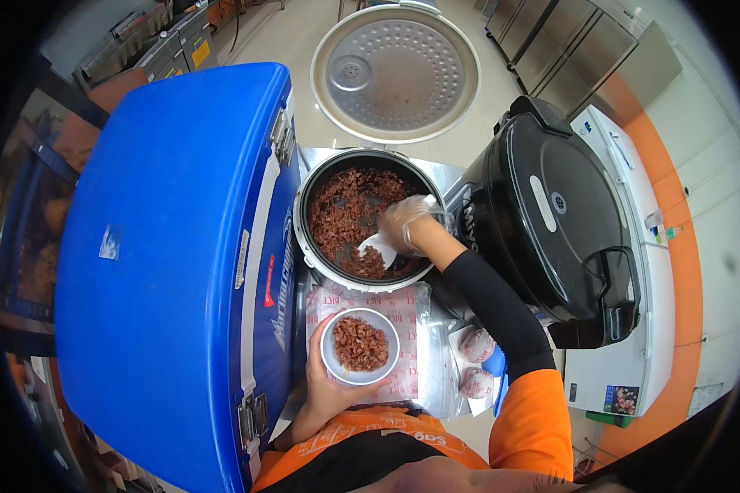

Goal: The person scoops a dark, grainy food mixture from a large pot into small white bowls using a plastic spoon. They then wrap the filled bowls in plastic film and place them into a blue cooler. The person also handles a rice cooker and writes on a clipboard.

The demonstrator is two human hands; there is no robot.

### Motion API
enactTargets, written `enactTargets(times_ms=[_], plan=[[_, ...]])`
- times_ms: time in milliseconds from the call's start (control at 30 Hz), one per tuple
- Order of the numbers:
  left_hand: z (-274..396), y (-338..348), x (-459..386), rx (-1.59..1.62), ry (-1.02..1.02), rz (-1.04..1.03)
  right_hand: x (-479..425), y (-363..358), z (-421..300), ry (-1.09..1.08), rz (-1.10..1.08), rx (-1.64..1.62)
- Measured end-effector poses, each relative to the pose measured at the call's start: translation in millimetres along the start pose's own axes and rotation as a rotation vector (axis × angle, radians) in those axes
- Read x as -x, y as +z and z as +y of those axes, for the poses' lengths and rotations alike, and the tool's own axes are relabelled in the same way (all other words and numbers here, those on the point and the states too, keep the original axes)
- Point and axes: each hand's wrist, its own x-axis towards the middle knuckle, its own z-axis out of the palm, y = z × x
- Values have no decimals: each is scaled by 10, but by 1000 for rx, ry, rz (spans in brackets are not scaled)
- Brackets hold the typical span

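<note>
My right hand point(405, 225), in a clear plastic glove, grips a white rice paddle point(379, 249) inside an open rice cooker point(302, 231). The paddle's blade sits in reddish-brown cooked rice point(345, 203) near the pot's front wall. My left hand point(328, 382) is bare and holds a small white bowl point(327, 351) by its side and near rim. Loose rice point(361, 345) covers the bowl's bottom. Under the bowl lie printed plastic rice bags point(401, 320). The cooker's round lid point(401, 74) stands raised behind the pot.
A large blue cooler box point(160, 246) stands close on the left. To the right is a black rice cooker point(567, 185) with its lid down. Two wrapped rice portions point(478, 345) lie right of the bags, beneath my right arm. A white chest freezer point(653, 308) stands farther right.
</note>
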Motion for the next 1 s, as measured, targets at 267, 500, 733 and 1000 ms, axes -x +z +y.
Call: enactTargets(times_ms=[267,500,733,1000], plan=[[-40,24,-80,-85,-46,19,-315,317,159,-204,49,-540],[7,100,-496,-127,1,270,-58,66,272,-122,232,-887],[179,105,-994,-377,79,341,836,-326,199,187,738,-748],[216,339,-1369,-302,66,351,1279,-105,-655,249,1194,-76]])
